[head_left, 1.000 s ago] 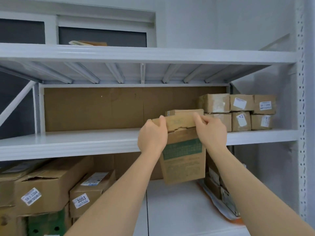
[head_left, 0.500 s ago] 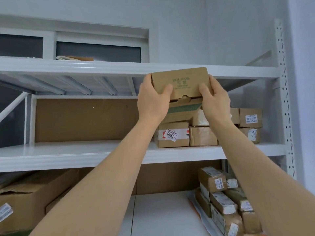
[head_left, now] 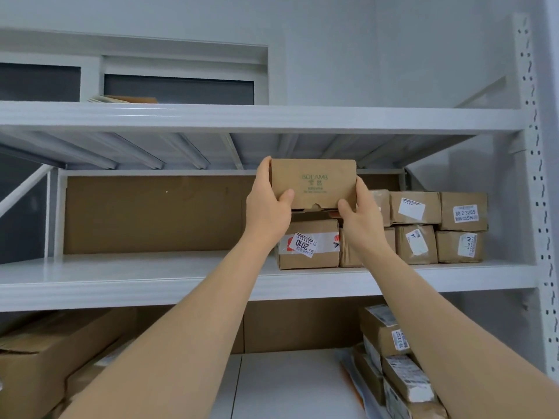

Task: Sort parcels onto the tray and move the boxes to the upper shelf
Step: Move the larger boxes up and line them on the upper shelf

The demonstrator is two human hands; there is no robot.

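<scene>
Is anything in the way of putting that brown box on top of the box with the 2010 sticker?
Nothing visible. The left hand and right hand hold the brown box right above the 2010 box, whose top looks bare. The neighbouring stacked boxes sit off to the right.

Both forearms run out of the bottom edge. The left hand [head_left: 267, 207] and right hand [head_left: 358, 216] cover the side edges of a brown box [head_left: 313, 184], whose small print under the green logo is too small to read. The right wrist hides part of a parcel [head_left: 351, 252] on the middle shelf [head_left: 151, 285]. Large cartons [head_left: 39, 364] at lower left are cut off by the edge.
</scene>
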